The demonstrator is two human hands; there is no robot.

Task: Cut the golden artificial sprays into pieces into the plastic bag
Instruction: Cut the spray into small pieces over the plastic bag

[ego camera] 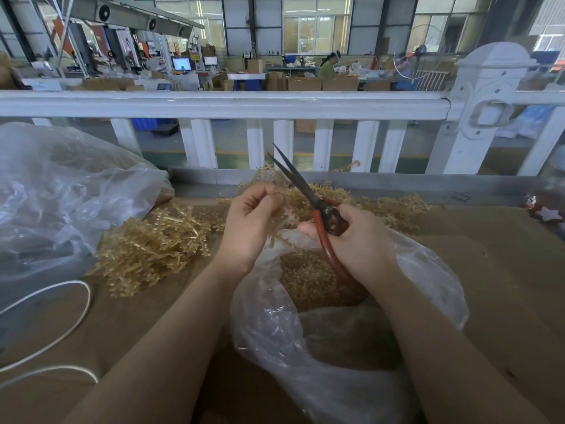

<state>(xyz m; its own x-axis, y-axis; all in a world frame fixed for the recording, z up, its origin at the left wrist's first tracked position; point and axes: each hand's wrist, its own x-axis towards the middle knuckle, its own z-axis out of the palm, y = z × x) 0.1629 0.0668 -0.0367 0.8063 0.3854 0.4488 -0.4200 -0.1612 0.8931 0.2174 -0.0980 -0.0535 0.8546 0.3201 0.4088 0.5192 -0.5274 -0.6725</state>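
Counting two bare hands, left hand [253,221] and right hand [354,237], plus one pair of red-handled scissors [308,197] and two clear plastic bags: a near bag [305,347] and a big bag [61,194] off left. Two heaps of golden sprays, left heap [153,249] and far heap [382,206], with way too many loose cut bits in the near bag to count. Also one white cord [61,325], one white railing [214,105], one star trinket [547,212].

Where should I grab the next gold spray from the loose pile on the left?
Judging by how it lies, pinch a thick straight stem at the pile top, coming from above right with the left hand. Stems stick up there; the fine tips below are tangled and would likely drag others.
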